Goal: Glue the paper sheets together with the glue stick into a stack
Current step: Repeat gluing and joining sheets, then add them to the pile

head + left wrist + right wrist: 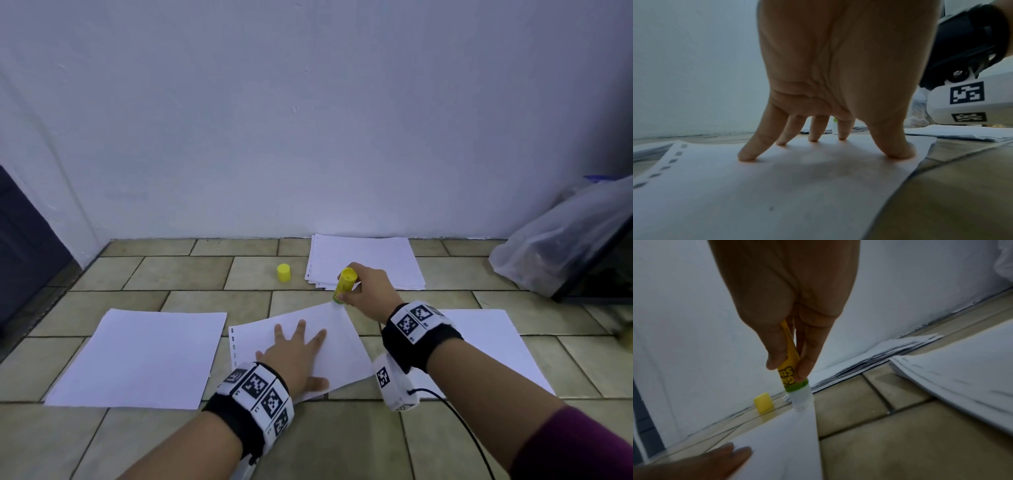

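Observation:
A white sheet with punched holes (342, 349) (777, 186) (781, 443) lies tilted on the tiled floor in front of me. My left hand (294, 353) (826, 146) presses it down with spread, straight fingers. My right hand (366, 289) (787, 366) grips the yellow glue stick (344, 286) (791, 369), uncapped, its pale tip touching the sheet's far right corner. The yellow cap (284, 272) (763, 402) stands on the floor to the left of the glue stick. A stack of white sheets (366, 260) lies by the wall.
A single white sheet (140, 356) lies on the floor at the left, another (493, 346) at the right, partly under my right forearm. A clear plastic bag (561, 236) leans on a dark object at the far right. A white wall (308, 120) stands behind.

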{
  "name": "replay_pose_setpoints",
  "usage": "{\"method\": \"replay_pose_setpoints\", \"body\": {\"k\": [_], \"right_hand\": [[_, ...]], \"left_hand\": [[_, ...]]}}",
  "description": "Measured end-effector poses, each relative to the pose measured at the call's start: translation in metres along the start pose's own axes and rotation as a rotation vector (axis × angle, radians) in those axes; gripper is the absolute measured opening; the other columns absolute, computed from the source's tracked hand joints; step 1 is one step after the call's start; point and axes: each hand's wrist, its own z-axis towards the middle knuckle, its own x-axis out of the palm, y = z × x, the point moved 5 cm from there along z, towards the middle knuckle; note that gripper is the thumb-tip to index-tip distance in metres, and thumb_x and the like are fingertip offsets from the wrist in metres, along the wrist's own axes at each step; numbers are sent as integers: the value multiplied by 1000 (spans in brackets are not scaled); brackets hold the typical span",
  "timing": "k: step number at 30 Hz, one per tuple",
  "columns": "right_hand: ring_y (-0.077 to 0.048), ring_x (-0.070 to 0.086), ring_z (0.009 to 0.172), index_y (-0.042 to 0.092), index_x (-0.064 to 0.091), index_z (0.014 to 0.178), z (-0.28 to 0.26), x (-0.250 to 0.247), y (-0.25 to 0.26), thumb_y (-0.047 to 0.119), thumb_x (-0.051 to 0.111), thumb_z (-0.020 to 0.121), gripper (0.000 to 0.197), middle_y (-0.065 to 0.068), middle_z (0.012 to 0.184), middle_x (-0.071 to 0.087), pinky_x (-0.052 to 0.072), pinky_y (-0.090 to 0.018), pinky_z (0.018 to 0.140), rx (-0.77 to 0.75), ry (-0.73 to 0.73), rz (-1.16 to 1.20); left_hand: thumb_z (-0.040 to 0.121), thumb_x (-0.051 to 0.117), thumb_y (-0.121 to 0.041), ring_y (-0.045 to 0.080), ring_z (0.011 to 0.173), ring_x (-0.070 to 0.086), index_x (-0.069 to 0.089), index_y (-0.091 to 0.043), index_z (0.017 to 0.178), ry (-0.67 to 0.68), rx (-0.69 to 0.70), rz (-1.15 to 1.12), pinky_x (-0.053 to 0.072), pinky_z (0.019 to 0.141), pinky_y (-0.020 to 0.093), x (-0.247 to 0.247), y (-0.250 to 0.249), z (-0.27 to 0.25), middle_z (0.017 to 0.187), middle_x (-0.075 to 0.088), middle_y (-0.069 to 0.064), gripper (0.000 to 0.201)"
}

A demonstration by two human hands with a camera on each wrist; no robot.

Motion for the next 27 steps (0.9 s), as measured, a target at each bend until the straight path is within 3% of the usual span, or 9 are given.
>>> {"method": "replay_pose_setpoints", "body": {"k": [3,7,11,14,16,19,22,24,27], "right_hand": [[-17,55,73,9,57,90,-6,0,1,10,72,79,18,-2,85,62,44,-25,68,-37,53,-90],[-16,59,70,7,61,95,-27,-2,0,13,75,78,23,-3,87,66,50,-31,70,-97,141,-130],[-8,55,64,11,61,98,-51,-5,-5,15,75,79,24,12,75,57,43,-20,64,-133,215,-189],[-15,59,69,14,61,98,-67,-9,-7,16,74,79,23,3,78,64,46,-23,65,-147,248,-213],[-15,61,72,14,62,97,-74,-11,-7,15,75,78,23,3,79,66,47,-21,66,-149,282,-223],[-10,60,70,13,64,97,-77,-17,-5,13,76,77,23,17,75,61,50,-20,69,-121,376,-215],[-17,65,67,3,63,91,-70,-30,-7,3,74,78,16,2,78,67,58,-34,70,-15,395,20],[-23,66,67,3,61,83,-65,-39,-10,0,71,81,10,-11,80,68,58,-32,66,110,365,285],[-18,64,62,3,61,86,-61,-44,-13,2,63,87,2,-11,78,68,55,-27,66,239,389,535]], "left_hand": [[91,51,-55,41,145,-11,-8,-37,151,-2,-2,-5,28,107,65,0,-1,-1,160,-17,0,86],[90,53,-55,42,145,-10,-5,-33,152,-20,9,-23,28,106,65,-1,-1,-1,160,-15,1,88],[89,57,-52,44,144,-5,10,-30,149,-45,40,-46,31,103,67,-3,-1,-1,160,-7,4,80],[89,58,-50,45,143,-2,17,-31,146,-48,34,-29,32,102,67,-3,-2,1,159,-3,7,73],[90,57,-50,45,142,2,18,-31,146,-51,44,-9,34,104,62,-5,-2,2,158,-1,8,70],[93,50,-51,41,139,13,20,-32,147,-44,69,29,37,104,49,-12,1,1,159,4,8,64],[97,40,-53,36,137,21,20,-35,148,-21,82,72,38,103,44,-16,3,-3,159,6,5,58],[100,32,-49,34,137,23,16,-38,150,-22,83,130,38,103,43,-17,5,-7,159,8,4,53],[103,36,-35,34,138,21,8,-40,152,-26,89,220,38,103,41,-15,6,-11,158,8,5,57]]}}
